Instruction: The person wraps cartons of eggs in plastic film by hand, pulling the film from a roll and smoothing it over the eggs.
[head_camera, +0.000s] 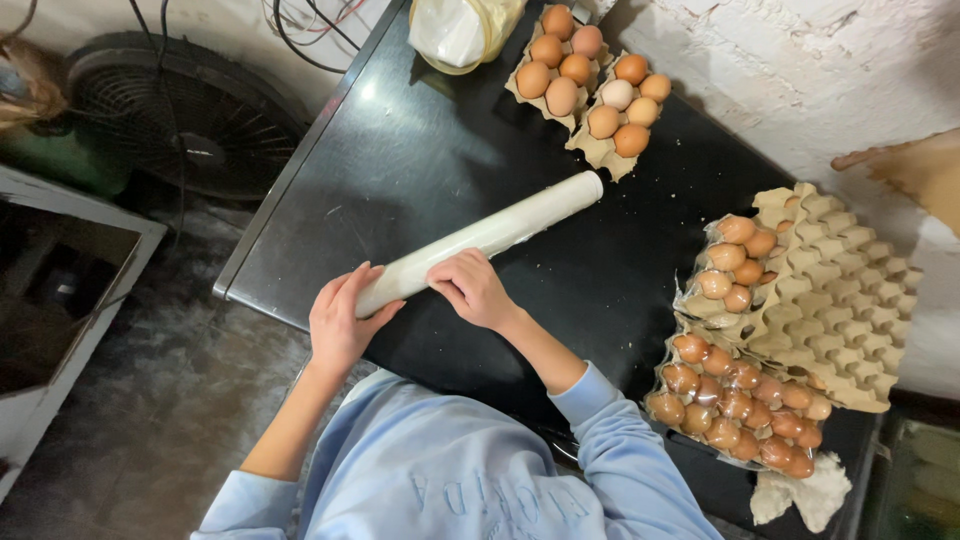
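- At the far left, off the table, a round black fan (190, 120) sits on the floor beside a white cabinet (80, 300); neither is near your hands.
- On the near left edge of the dark metal table (420, 150), your left hand (340, 320) cups the near end of the roll of cling film (480, 240), fingers curled together around its end, thumb on the side.
- Just to the right, your right hand (475, 290) rests on top of the same roll, fingers bent and pressed close together, tips touching the film's surface.
- The roll lies flat on the table, its long axis running from your hands up and away to the right; the far end is free and points toward the small egg trays. Both hands sit at the near end, left hand at the very tip.
- Further back, a plastic bag (460, 30) lies at the table's far edge, with two small trays of brown eggs (590, 80) beside it.
- At the far right, wrapped eggs (735, 400) sit beside and beneath a stack of empty cardboard trays (840, 290), well apart from the roll.
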